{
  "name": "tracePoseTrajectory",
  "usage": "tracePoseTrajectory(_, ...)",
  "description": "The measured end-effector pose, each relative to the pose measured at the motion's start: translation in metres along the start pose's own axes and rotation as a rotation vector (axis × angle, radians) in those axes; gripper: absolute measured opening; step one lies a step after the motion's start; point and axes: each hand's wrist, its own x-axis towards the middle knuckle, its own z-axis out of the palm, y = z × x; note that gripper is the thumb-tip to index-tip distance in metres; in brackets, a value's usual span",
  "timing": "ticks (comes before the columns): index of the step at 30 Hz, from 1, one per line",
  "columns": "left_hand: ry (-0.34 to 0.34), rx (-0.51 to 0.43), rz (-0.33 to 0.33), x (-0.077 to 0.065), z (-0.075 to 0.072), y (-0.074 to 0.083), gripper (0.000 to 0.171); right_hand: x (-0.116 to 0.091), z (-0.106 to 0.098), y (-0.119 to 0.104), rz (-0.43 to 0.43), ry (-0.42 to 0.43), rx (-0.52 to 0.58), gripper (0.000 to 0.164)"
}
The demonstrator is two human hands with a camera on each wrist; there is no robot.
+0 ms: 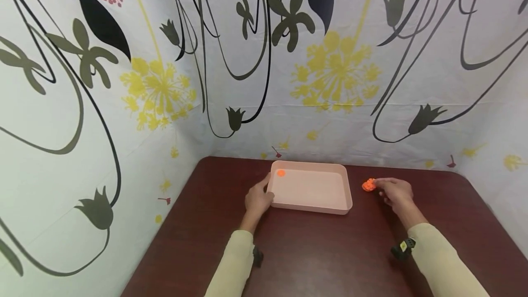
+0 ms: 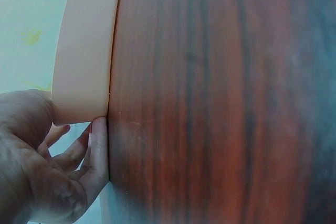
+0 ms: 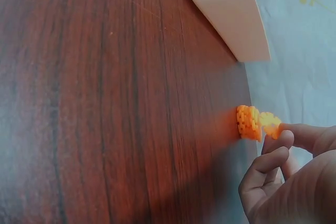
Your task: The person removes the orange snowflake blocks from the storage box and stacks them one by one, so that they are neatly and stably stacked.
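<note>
A shallow pale pink rectangular tray lies on the table, with one flat round orange disc inside near its far left corner. My left hand holds the tray's left end; in the left wrist view its fingers reach the bottom corner. To the right of the tray sits a small stack of orange notched plastic discs. My right hand pinches one orange notched disc between thumb and fingers, right beside the stack. Whether that disc still touches the stack I cannot tell.
The dark red-brown wooden table has rounded far corners. White cloth walls with printed flowers and stems stand close behind it and at both sides. A dark device is strapped to each wrist over the light sleeves.
</note>
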Motion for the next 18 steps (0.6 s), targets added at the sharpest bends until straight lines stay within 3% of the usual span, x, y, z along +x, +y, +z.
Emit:
tracePoseTrajectory(9, -0.007, 0.014, -0.019, 0.0009, 0.0020, -0.0009, 0.075, 0.0002, 0.0033, 0.0006, -0.019, 0.029, -0.057, 0.026)
tracePoseTrajectory(18, -0.005, 0.005, -0.018, 0.0004, 0.0009, 0.0004, 0.076, 0.0009, 0.0030, 0.0053, -0.040, 0.047, -0.105, 0.035)
